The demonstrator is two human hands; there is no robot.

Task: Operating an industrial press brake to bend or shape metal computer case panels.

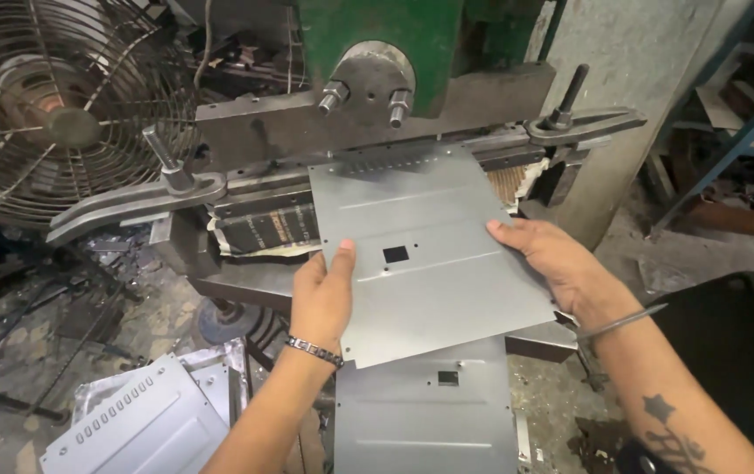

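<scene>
Both hands, left (323, 294) and right (545, 259), clamp the sheet (434, 250); keep it flat, its far edge square under the press (377, 96).

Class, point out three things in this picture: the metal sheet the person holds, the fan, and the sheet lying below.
held metal sheet (434, 254), head view, flat middle
fan (61, 105), head view, wire guard
lower sheet (425, 417), head view, bare face
</scene>
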